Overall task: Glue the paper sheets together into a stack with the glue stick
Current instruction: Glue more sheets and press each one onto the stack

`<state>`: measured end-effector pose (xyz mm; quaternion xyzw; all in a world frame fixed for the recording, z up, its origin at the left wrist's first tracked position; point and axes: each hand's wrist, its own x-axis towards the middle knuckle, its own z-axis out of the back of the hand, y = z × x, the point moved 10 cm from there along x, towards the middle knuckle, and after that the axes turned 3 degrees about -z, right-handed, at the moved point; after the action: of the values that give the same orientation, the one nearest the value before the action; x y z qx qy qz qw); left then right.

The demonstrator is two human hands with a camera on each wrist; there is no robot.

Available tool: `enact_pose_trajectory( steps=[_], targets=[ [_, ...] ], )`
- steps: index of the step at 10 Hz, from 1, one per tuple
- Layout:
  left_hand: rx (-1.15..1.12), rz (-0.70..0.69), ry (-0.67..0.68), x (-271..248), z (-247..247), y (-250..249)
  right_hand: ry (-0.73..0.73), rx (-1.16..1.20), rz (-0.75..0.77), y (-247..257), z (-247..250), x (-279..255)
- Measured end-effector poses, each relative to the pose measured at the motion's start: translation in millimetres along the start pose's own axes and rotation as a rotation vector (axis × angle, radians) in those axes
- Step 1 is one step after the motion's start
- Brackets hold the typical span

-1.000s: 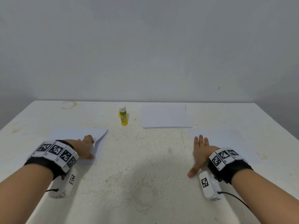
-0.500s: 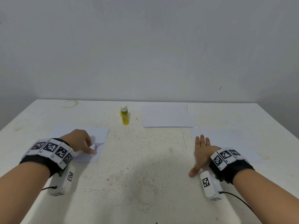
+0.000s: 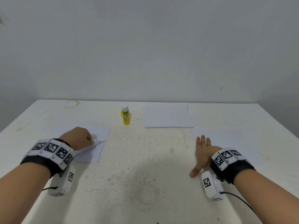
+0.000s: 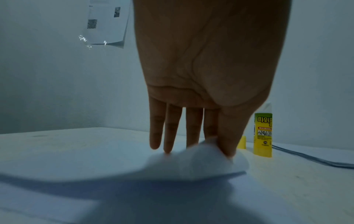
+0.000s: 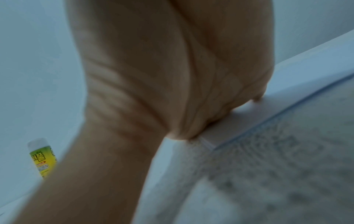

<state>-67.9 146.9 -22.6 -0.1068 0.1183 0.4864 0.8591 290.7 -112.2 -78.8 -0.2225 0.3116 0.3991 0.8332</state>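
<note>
1. Head view: the left hand sits on a small pile of paper sheets and has the near corner of the top sheet pinched up between thumb and fingers, so that corner is lifted off the pile. The right hand lies flat on the worktop, fingers straight and together, thumb stuck out toward the person, holding nothing. Its outer edge sits on the corner of a single sheet spread out to its right. The glue stick stands upright well beyond the left hand, off to its right, cap off. A second pile of sheets lies beyond the right hand, a bit to its left.

2. Left wrist view: fingers point down at the paper, and the thumb and forefinger have the raised corner clamped between them. The sheet bulges up under the hand. The glue stick stands just right of the thumb, farther back, with a small yellow cap beside it. A cable runs along the worktop past the stick.

3. Right wrist view: pretty blurry. The palm presses down at the sheet's edge, and a bit of the glue stick shows left of the thumb.
</note>
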Motion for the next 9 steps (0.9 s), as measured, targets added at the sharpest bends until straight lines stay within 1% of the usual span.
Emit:
enact_pose_trajectory(
  steps=[1, 2, 3, 4, 5, 6, 7, 8, 9],
  targets=[
    [-0.033, 0.039, -0.164, -1.0, 12.8, 5.2, 0.0, -0.001, -0.001, -0.4, -0.6, -0.5],
    [-0.075, 0.049, -0.288, -5.5, 25.3, 4.6, -0.002, 0.0, -0.003, -0.1, -0.1, -0.5],
    [0.079, 0.067, -0.184, -6.7, 17.8, 0.2, -0.001, 0.002, -0.005, -0.3, 0.1, -0.6],
    [0.168, 0.077, -0.151, -8.9, 13.2, -0.3, -0.003, 0.005, -0.002, -0.7, 0.1, -0.6],
    [0.119, 0.029, -0.316, -16.7, 31.5, -10.3, -0.005, 0.002, -0.002, -0.4, 0.2, -0.7],
    [0.232, -0.039, -0.326, -26.8, 47.4, -41.4, 0.004, 0.003, 0.0, 0.5, -0.1, 0.1],
    [0.282, -0.164, -0.287, -39.6, 48.3, -98.3, -0.001, -0.006, -0.005, -1.2, 0.4, 2.9],
    [0.307, -0.319, -0.264, -52.3, 31.2, -160.3, -0.011, -0.027, -0.005, -2.1, 0.1, 6.1],
    [0.33, -0.448, -0.177, -58.1, 5.4, -215.6, -0.03, -0.035, -0.008, -3.0, 0.6, 7.5]
  ],
)
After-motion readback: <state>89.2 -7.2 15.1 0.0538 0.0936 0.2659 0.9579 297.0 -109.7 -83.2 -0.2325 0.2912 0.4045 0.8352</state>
